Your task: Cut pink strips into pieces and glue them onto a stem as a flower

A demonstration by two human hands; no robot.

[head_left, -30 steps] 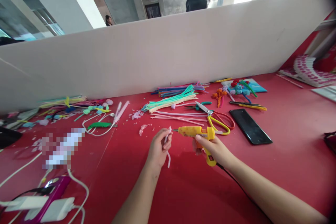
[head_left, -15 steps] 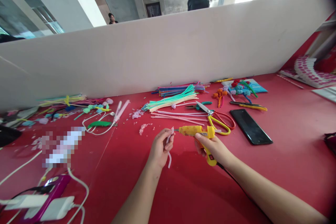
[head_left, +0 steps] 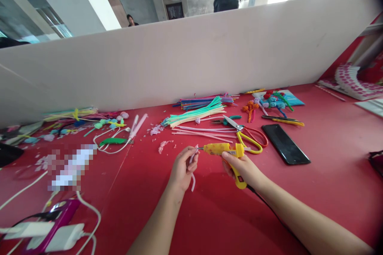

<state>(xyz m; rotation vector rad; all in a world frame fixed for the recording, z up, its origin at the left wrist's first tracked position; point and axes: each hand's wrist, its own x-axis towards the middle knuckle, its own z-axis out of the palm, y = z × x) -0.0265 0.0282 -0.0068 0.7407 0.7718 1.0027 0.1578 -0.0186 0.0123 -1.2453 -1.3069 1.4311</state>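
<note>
Between the fingers of my left hand (head_left: 182, 167) is a pale pink pipe cleaner (head_left: 193, 183), its lower end curving down below the hand and its pink tip standing above the fingertips. My right hand (head_left: 243, 169) is wrapped round the handle of a yellow glue gun (head_left: 220, 149). The gun's nozzle points left and meets, or nearly meets, the pipe cleaner's tip; whether they touch I cannot tell. A black cord runs from the gun's handle under my right forearm.
Scissors (head_left: 249, 139) and pliers (head_left: 227, 120) lie behind the gun, near bundled pipe cleaners (head_left: 197, 113). A black phone (head_left: 285, 144) is at right. A pink hair straightener (head_left: 138, 127), cables and a purple power strip (head_left: 55, 223) lie left. A white partition (head_left: 179, 59) closes the back.
Both hands, the glue gun and the pipe cleaner stay in nearly the same place. Beyond the partition, a distant person has shifted slightly right.
</note>
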